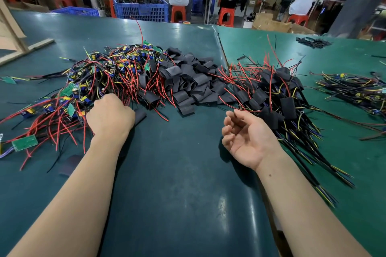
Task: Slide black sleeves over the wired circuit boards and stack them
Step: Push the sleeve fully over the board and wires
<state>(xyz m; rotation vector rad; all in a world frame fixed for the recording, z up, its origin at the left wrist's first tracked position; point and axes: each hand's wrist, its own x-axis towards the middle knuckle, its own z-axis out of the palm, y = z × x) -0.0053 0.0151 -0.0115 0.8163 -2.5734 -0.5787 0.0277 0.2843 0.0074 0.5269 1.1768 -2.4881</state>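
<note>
Right hand palm-up, loosely curled, empty; left hand grips black sleeve.

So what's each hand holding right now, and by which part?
The left hand has its fingers curled at the edge of the bare board pile, beside a black sleeve; its grip is hidden, so I cannot tell. The right hand lies palm up, holding nothing.

Sleeves black; boards green; wires red, yellow, black; table dark green.

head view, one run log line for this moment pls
left hand: reaching into bare boards | right hand: open, empty | sleeves: centre | sleeved stack: right
</note>
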